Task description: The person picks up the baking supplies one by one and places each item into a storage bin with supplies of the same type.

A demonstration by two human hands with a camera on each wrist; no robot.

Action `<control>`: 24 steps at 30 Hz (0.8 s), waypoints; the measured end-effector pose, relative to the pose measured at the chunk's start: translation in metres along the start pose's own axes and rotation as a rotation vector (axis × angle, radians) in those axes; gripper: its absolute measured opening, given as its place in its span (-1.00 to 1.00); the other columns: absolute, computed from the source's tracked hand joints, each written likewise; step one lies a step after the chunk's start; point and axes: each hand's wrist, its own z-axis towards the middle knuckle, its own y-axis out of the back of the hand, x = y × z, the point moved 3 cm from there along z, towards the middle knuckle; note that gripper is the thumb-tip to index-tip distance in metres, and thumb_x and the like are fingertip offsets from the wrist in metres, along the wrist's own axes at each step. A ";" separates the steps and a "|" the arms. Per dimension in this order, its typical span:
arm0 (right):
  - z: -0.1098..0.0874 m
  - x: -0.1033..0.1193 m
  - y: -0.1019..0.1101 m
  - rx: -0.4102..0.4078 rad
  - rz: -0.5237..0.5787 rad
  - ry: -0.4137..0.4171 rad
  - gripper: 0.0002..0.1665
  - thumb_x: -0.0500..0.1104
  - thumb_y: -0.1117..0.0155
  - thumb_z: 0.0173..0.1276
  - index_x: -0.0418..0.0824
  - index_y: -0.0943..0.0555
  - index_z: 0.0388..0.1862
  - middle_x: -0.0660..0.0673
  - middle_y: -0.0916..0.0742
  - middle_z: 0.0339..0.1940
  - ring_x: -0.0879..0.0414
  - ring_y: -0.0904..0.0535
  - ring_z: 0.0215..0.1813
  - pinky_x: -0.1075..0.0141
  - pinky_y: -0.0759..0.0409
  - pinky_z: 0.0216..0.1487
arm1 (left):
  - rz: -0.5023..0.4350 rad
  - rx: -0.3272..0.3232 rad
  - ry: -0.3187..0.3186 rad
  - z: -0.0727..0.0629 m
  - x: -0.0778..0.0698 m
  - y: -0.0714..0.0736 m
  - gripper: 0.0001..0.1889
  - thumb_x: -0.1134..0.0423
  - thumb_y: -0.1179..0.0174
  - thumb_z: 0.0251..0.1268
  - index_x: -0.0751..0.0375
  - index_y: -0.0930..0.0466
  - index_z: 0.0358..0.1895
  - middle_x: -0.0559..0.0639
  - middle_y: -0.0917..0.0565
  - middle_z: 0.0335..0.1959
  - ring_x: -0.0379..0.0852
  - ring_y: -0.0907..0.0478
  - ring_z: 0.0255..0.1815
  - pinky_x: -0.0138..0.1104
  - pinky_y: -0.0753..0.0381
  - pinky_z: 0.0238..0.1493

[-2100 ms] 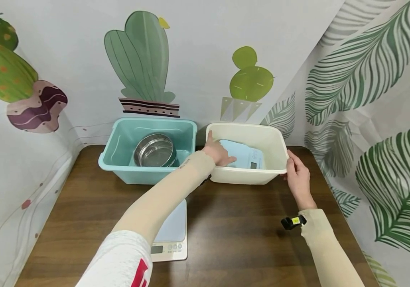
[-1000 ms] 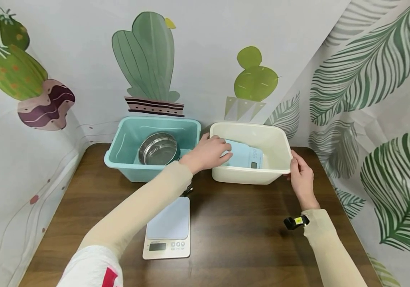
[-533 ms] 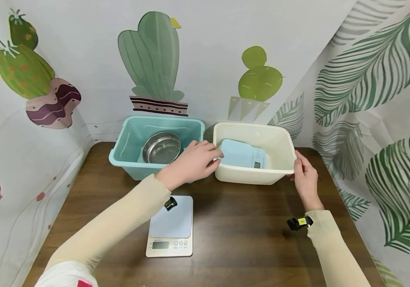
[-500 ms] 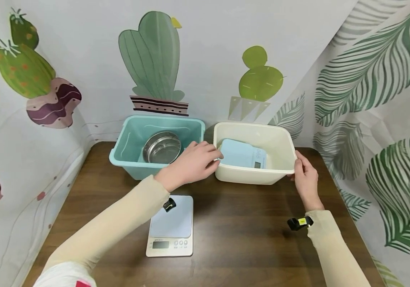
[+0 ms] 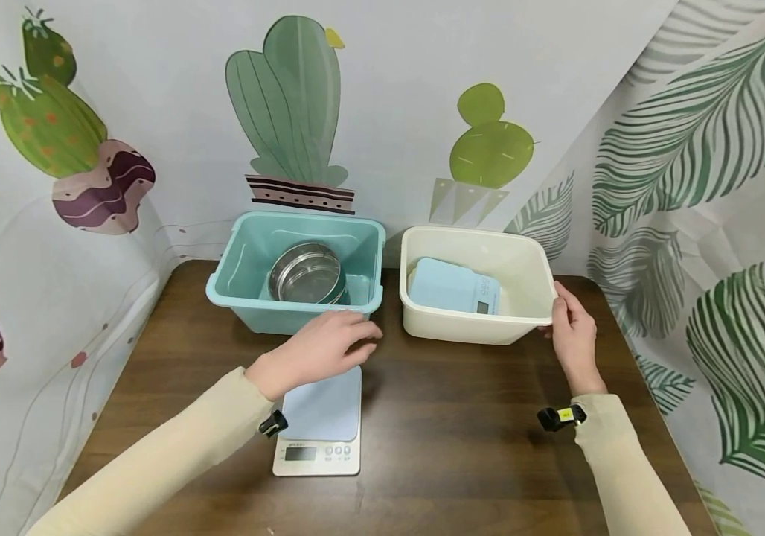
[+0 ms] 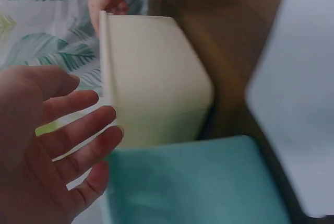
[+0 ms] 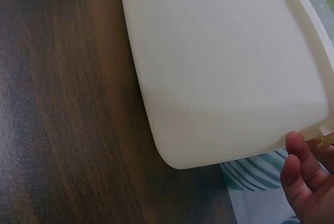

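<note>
My right hand point(image 5: 573, 339) grips the right-end rim of a cream plastic bin point(image 5: 466, 328); in the right wrist view its fingertips point(image 7: 296, 143) are at the rim's corner. Inside that bin a light blue kitchen scale point(image 5: 443, 285) leans toward the left. My left hand point(image 5: 325, 344), fingers loosely bent and holding nothing, hovers in front of the teal bin point(image 5: 269, 318), above the back edge of a white kitchen scale point(image 5: 322, 409). The left wrist view shows its spread fingers apart from both bins. Round metal sieves point(image 5: 307, 275) sit in the teal bin.
Both bins stand side by side at the back of the brown wooden table point(image 5: 449, 424), with a narrow gap between them. Behind rises a cloth point(image 5: 396, 112) printed with cacti and leaves. Black wrist cameras sit on both sleeves.
My left hand has left the cream bin's left end and moved left and toward the front, over the white scale. My right hand keeps its grip on the rim.
</note>
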 end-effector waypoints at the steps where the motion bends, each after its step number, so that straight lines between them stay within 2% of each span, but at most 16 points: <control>1: 0.000 0.000 0.000 -0.001 0.001 -0.002 -0.49 -0.04 0.06 0.71 -0.08 -0.53 0.50 -0.46 -0.72 -0.07 0.30 -0.61 -0.54 0.48 -0.56 -0.48 | -0.006 0.011 0.011 -0.005 0.003 -0.003 -0.79 0.20 -0.25 0.49 0.11 -0.75 0.05 -0.08 -0.71 -0.17 -0.09 -0.66 -0.21 -0.19 -0.64 -0.08; 6: 0.001 -0.002 0.000 -0.001 0.000 -0.015 -0.49 -0.06 0.06 0.70 -0.11 -0.53 0.50 -0.39 -0.73 -0.18 0.26 -0.63 -0.55 0.47 -0.56 -0.49 | -0.022 0.086 0.098 -0.029 0.023 -0.022 -0.76 0.13 -0.31 0.47 0.08 -0.74 0.08 -0.06 -0.73 -0.07 -0.02 -0.69 -0.07 -0.12 -0.65 -0.01; 10: 0.001 0.000 0.001 -0.007 -0.005 -0.010 -0.49 -0.05 0.05 0.70 -0.10 -0.54 0.49 -0.28 -0.73 -0.27 0.26 -0.62 -0.55 0.46 -0.56 -0.49 | -0.086 0.128 0.198 -0.048 0.044 -0.035 -0.71 0.09 -0.36 0.43 0.07 -0.72 0.11 -0.01 -0.72 -0.01 0.02 -0.68 0.00 -0.08 -0.65 0.02; 14: 0.000 0.003 0.001 -0.010 -0.003 -0.007 -0.49 -0.04 0.04 0.70 -0.09 -0.55 0.49 -0.20 -0.73 -0.30 0.25 -0.62 -0.55 0.47 -0.56 -0.49 | -0.163 0.135 0.295 -0.069 0.067 -0.045 -0.62 0.06 -0.40 0.39 0.15 -0.69 0.15 0.07 -0.70 0.01 0.04 -0.67 -0.03 -0.08 -0.65 0.00; 18: 0.000 0.001 0.000 -0.006 0.009 -0.011 -0.49 -0.05 0.05 0.69 -0.12 -0.54 0.49 -0.01 -0.73 -0.36 0.26 -0.62 -0.56 0.48 -0.55 -0.50 | -0.208 0.150 0.383 -0.089 0.084 -0.050 -0.49 0.00 -0.45 0.33 0.24 -0.66 0.20 0.13 -0.66 0.02 -0.03 -0.60 -0.14 -0.13 -0.62 -0.07; 21: 0.000 0.000 0.000 -0.005 0.011 -0.014 -0.49 -0.05 0.05 0.69 -0.11 -0.54 0.49 0.18 -0.70 -0.43 0.26 -0.62 -0.56 0.48 -0.55 -0.50 | -0.232 0.166 0.425 -0.101 0.093 -0.054 -0.44 -0.03 -0.48 0.28 0.27 -0.66 0.21 0.09 -0.64 -0.03 -0.09 -0.52 -0.20 -0.18 -0.58 -0.12; 24: 0.000 0.000 0.000 -0.005 0.008 -0.019 -0.49 -0.03 0.05 0.70 -0.07 -0.54 0.50 0.26 -0.67 -0.46 0.25 -0.62 -0.55 0.47 -0.55 -0.49 | -0.273 0.180 0.450 -0.110 0.101 -0.060 -0.42 -0.04 -0.49 0.26 0.26 -0.65 0.21 0.02 -0.60 -0.13 -0.11 -0.48 -0.22 -0.23 -0.55 -0.16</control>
